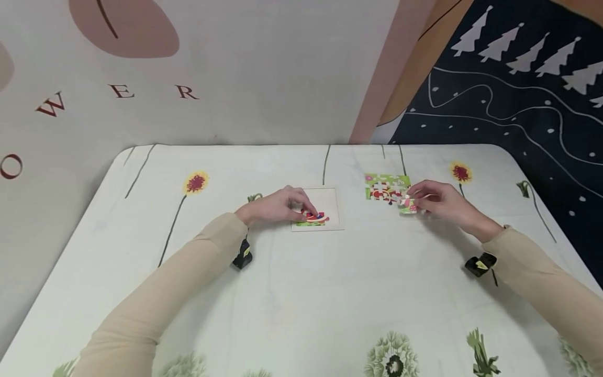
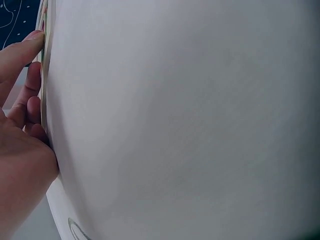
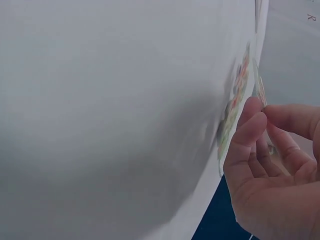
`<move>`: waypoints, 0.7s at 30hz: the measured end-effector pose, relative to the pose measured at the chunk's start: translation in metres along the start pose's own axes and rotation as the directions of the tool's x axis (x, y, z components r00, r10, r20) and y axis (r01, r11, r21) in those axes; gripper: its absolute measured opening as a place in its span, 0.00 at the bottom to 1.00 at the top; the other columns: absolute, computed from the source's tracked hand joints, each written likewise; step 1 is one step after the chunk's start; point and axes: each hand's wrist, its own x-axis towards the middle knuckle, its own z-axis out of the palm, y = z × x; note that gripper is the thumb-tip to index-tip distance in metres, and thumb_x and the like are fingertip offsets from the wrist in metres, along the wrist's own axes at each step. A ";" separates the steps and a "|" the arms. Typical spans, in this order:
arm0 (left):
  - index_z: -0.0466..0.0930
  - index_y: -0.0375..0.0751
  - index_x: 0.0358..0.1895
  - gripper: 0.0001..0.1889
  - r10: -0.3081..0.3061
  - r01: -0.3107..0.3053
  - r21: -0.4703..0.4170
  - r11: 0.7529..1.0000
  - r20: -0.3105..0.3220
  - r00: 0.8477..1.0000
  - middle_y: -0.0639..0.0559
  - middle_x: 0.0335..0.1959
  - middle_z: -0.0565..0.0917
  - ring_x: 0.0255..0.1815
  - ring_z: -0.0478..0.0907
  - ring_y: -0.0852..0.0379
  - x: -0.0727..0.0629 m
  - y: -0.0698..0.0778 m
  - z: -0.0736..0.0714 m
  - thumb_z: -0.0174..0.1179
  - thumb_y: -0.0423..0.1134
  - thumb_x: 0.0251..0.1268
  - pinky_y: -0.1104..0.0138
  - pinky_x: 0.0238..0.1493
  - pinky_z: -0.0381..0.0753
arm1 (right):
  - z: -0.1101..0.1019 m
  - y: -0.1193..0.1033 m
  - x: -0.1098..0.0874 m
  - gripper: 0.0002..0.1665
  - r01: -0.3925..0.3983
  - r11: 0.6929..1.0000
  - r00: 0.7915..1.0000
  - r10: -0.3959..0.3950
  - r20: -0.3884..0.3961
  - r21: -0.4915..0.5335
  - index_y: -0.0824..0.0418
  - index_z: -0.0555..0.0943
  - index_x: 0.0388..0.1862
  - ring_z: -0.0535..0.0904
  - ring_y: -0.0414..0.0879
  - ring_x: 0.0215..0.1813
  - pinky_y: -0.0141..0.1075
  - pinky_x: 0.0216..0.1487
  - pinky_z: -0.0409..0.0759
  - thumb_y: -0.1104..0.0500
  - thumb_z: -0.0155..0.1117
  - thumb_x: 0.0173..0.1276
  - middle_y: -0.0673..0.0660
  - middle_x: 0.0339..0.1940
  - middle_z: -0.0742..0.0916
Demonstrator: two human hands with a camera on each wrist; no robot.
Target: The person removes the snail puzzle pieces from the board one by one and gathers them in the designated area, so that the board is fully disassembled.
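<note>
My left hand (image 1: 279,205) lies over the left part of a shallow square puzzle board (image 1: 340,209), its fingertips touching joined jigsaw pieces (image 1: 321,220) in red, white and green along the board's lower edge. Thumb and forefinger stand apart there. To the right, my right hand (image 1: 439,201) pinches a puzzle piece (image 1: 408,205) with a pink and green print between thumb and fingers. In the right wrist view that piece (image 3: 260,87) appears edge-on, raised off the table. Just behind it lies a group of puzzle pieces (image 1: 383,184), green and red, partly covered by the held piece.
A white tablecloth (image 1: 301,293) printed with flowers covers the table. Behind its far edge rises a light wall hanging (image 1: 264,104) with letters, and at the right a dark one (image 1: 499,94) with white trees. Black wrist cameras (image 1: 243,255) sit under both wrists.
</note>
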 end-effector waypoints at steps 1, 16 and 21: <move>0.85 0.42 0.49 0.13 -0.003 0.003 0.000 1.000 -0.001 1.000 0.52 0.48 0.77 0.55 0.62 0.51 0.000 0.000 0.000 0.62 0.31 0.62 0.57 0.53 0.60 | -0.001 0.002 0.000 0.15 -0.003 1.000 1.000 0.003 0.001 0.000 0.70 0.75 0.55 0.79 0.46 0.34 0.35 0.32 0.78 0.68 0.55 0.72 0.67 0.45 0.80; 0.86 0.44 0.49 0.13 -0.012 0.012 0.024 1.000 -0.007 1.000 0.54 0.49 0.78 0.55 0.61 0.51 0.000 0.000 0.001 0.61 0.30 0.62 0.57 0.53 0.59 | -0.003 0.014 -0.001 0.15 -0.022 1.000 1.000 0.022 0.004 -0.012 0.72 0.76 0.54 0.78 0.42 0.35 0.33 0.32 0.77 0.68 0.56 0.70 0.67 0.44 0.79; 0.86 0.44 0.49 0.13 -0.006 0.007 0.035 0.999 -0.007 1.000 0.54 0.49 0.78 0.54 0.60 0.51 0.000 0.001 0.001 0.61 0.31 0.62 0.57 0.54 0.58 | -0.003 0.017 0.001 0.14 -0.045 0.998 0.999 0.045 -0.001 -0.042 0.72 0.77 0.52 0.78 0.42 0.35 0.33 0.33 0.79 0.69 0.56 0.70 0.66 0.43 0.80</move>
